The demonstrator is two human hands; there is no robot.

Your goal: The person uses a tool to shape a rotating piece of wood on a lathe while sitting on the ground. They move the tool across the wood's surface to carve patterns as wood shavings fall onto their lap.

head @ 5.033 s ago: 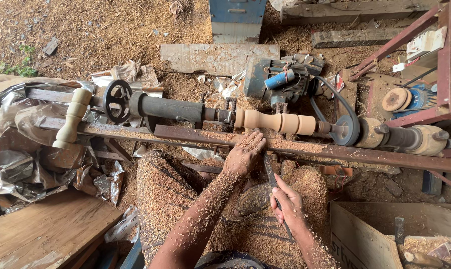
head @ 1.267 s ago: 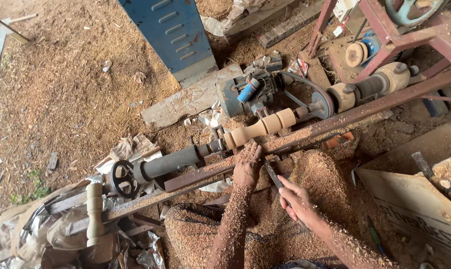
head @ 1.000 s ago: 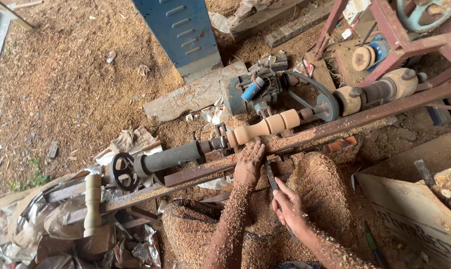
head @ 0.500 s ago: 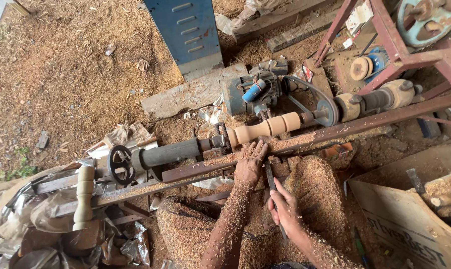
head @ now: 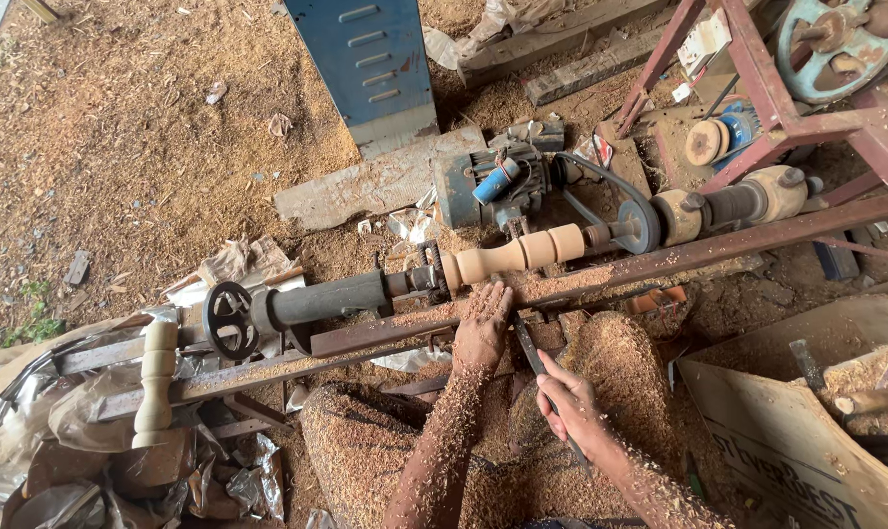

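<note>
My left hand flat, fingers spread, palm on tool rest just below workpiece, gripping nothing. My right hand closed around chisel, blade angled up toward workpiece. Workpiece: pale turned wood spindle, rounded beads and narrow grooves, smooth, mounted horizontally on lathe between dark tailstock and belt pulley. Finished spindle lies well away from workpiece, past tailstock. Both forearms coated in sawdust.
</note>
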